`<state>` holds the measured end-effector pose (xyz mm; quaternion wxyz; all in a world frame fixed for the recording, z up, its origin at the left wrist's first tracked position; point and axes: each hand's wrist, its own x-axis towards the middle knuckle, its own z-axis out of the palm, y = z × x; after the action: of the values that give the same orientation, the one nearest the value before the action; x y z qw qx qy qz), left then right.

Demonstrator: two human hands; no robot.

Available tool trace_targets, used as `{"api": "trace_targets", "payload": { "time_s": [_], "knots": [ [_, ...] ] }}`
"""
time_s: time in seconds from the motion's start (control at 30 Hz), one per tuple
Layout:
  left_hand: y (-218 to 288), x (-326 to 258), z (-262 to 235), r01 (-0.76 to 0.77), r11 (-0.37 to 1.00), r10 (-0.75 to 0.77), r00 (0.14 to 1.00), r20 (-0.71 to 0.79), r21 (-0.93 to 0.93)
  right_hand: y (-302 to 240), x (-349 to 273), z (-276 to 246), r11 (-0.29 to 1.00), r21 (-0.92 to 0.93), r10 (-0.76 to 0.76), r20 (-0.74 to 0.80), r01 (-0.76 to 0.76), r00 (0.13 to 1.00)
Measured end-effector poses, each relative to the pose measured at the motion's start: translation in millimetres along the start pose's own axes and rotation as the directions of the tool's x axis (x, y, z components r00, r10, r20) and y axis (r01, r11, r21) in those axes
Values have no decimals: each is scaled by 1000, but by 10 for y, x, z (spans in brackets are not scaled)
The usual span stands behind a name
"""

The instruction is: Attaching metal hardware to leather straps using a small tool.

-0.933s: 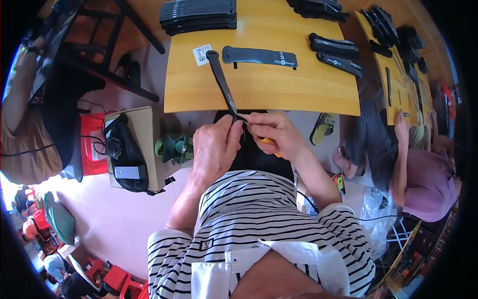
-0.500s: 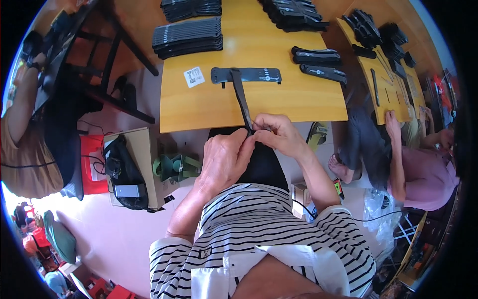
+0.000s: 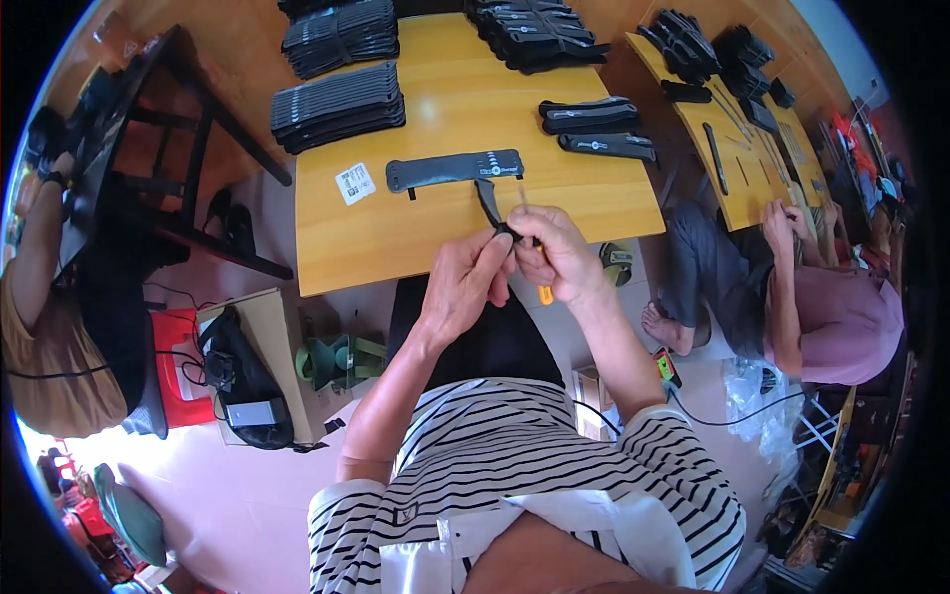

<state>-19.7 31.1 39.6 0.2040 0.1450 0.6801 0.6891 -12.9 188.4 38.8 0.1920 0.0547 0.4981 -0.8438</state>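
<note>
My left hand (image 3: 465, 282) is closed on the end of a narrow dark strap (image 3: 488, 203), thumb pressed on top. From there the strap runs up to the lower edge of a wide dark grey band (image 3: 445, 171), which lies flat on the yellow table. In my right hand (image 3: 556, 252) is a tool with a yellow handle (image 3: 545, 294), its thin shaft sticking up past the fingers; its tip is too small to make out. Both hands meet just off the table's near edge, and the fingers partly hide the strap's end.
Stacks of dark bands (image 3: 338, 104) stand at the back of the table (image 3: 336, 259), with a few folded bands (image 3: 606, 146) at the right. A white label (image 3: 354, 183) lies at the left. Another person's hands (image 3: 782, 226) work at a second table on the right.
The strap, which lay across the band, now reaches only its lower edge. My right hand has turned, bringing the yellow handle into sight. The whole view has shifted slightly.
</note>
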Motion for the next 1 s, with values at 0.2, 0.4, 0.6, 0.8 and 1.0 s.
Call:
{"api": "trace_targets", "payload": {
  "time_s": [0.2, 0.4, 0.6, 0.8, 1.0],
  "knots": [
    [66, 261, 83, -38, 995, 37, 999, -12, -92, -321, 127, -161, 997, 80, 19, -25, -17, 1000],
    [53, 313, 85, -20, 988, 18, 1000, -12, -151, -440, 219, -362, 995, 96, 33, -82, -25, 996],
    [-183, 180, -50, 40, 970, -31, 999, 44, -240, -797, 567, -928, 914, 396, 9, -237, 88, 971],
    [-271, 127, -97, 33, 943, -17, 999, 51, -331, -1308, 969, -1253, 792, 550, -110, -296, 264, 949],
    [-189, 53, -198, -32, 916, 2, 997, -76, -401, -1716, 1501, -834, 849, 467, -146, -243, 247, 959]
  ]
}}
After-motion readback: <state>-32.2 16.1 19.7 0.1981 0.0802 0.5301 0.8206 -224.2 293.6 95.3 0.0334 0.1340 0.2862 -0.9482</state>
